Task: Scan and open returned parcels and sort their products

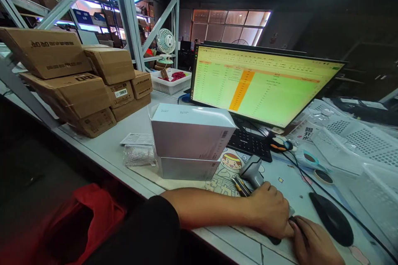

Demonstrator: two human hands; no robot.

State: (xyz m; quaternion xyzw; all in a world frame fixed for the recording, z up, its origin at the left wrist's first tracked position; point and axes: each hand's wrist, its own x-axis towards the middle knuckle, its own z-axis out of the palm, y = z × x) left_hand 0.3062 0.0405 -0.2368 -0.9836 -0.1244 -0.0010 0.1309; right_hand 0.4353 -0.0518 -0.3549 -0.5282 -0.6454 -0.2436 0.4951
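At the desk's front right edge, my left hand (270,208) is closed, reaching across from the left. My right hand (317,241) meets it with bent, closed fingers. Between them shows a small dark piece (292,218), mostly hidden by the fingers, so its kind is unclear. Just beyond my left hand lie a grey angular plastic object (253,170) and several thin yellow-and-black sticks (241,186). Left of these, white boxes (191,136) stand stacked on the desk mat. A bubble-wrapped packet (139,155) and a printed paper (137,138) lie beside them.
A lit monitor (264,87) stands behind a black keyboard (251,144). A black mouse (331,219) and its cable lie at right, near tape rolls (323,176) and white plastic baskets (354,132). Cardboard boxes (74,95) are piled at left by a metal rack (126,16).
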